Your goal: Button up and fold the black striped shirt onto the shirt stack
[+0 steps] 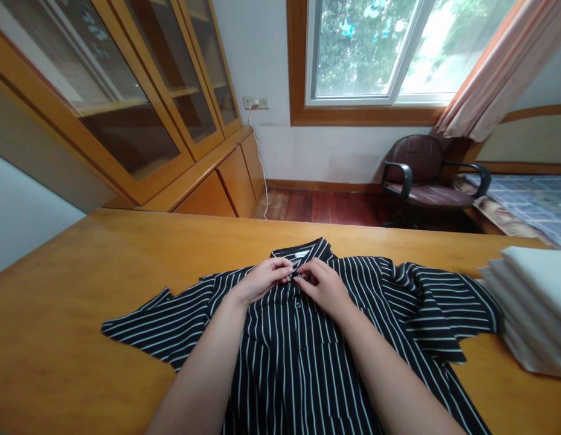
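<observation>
A black short-sleeved shirt with white stripes point(280, 356) lies spread front side up, its collar point(323, 249) at the far end and its sleeves out to both sides. Just below the collar, my left hand point(267, 279) pinches the front edge of the shirt with thumb and fingers. My right hand point(323, 284) pinches the same spot from the other side, its fingertips close to the left ones. What lies between the fingertips is mostly hidden. A small button point(298, 305) shows on the front strip below my hands.
The shirt rests on a wooden table point(58, 338). A stack of folded pale cloth point(534, 308) stands at the right, touching or close to the sleeve. Beyond the table are a glass-fronted cabinet point(189, 151), a brown armchair point(418, 169) and a bed point(534, 199).
</observation>
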A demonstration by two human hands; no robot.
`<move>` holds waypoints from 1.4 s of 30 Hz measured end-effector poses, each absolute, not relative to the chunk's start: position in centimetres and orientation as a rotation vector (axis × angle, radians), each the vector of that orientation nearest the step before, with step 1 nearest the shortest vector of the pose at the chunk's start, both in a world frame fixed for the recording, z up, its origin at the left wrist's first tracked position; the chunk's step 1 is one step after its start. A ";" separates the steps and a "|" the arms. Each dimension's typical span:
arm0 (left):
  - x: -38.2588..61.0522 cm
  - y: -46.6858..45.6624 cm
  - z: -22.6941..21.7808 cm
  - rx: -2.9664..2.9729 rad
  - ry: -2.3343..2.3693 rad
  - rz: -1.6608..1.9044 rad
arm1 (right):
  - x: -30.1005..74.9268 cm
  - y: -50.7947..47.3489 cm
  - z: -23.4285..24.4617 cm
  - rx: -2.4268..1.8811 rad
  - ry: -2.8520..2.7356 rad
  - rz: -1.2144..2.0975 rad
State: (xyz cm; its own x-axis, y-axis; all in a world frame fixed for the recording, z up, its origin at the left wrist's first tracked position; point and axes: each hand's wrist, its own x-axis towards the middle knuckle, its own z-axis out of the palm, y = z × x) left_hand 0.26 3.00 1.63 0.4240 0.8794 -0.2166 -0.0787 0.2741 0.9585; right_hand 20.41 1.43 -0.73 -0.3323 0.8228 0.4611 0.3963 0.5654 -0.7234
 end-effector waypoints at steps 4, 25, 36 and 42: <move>0.5 3.0 1.7 1.180 0.919 0.803 | 20.4 1.5 -0.6 -1.001 -1.940 0.625; 0.7 3.0 0.9 1.144 0.931 0.811 | 20.1 1.4 -0.4 -1.044 -1.888 0.638; 0.6 3.0 1.3 1.216 0.895 0.813 | 20.4 2.0 -0.7 -1.047 -1.793 0.886; 1.0 3.3 0.8 1.299 0.948 0.879 | 20.4 2.1 -0.7 -1.077 -1.774 0.859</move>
State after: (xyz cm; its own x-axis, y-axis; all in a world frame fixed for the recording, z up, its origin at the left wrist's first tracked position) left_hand 1.01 3.26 0.79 0.3731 0.9250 -0.0716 -0.0016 0.0778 0.9970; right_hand 20.39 2.14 -0.69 -0.2515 0.9139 0.3187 0.3166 0.3888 -0.8652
